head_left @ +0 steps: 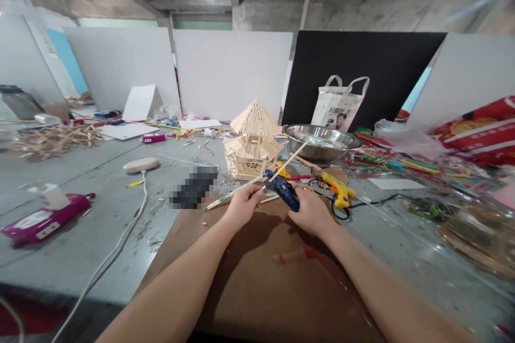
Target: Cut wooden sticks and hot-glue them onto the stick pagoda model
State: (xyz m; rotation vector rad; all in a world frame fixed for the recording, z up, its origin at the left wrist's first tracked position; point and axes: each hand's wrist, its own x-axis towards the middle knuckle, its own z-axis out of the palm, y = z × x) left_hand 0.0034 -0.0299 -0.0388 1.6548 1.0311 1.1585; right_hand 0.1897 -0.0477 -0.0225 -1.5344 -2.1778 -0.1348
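My left hand [241,204] pinches a thin wooden stick [233,191] that runs from lower left up to the right. My right hand [309,211] grips blue-handled cutters [284,190], whose jaws sit at the stick near the middle. Both hands hover over a brown cardboard sheet [261,278] on the grey table. Just behind them stands a small pavilion model [252,142] built of wooden sticks.
A yellow glue gun [338,188] with a black cord lies right of my hands. A steel bowl [322,142] and a white tote bag [340,102] are behind it. A pink tissue pack [44,220], white cable [116,252] and stick pile [56,139] lie left. Craft clutter fills the right side.
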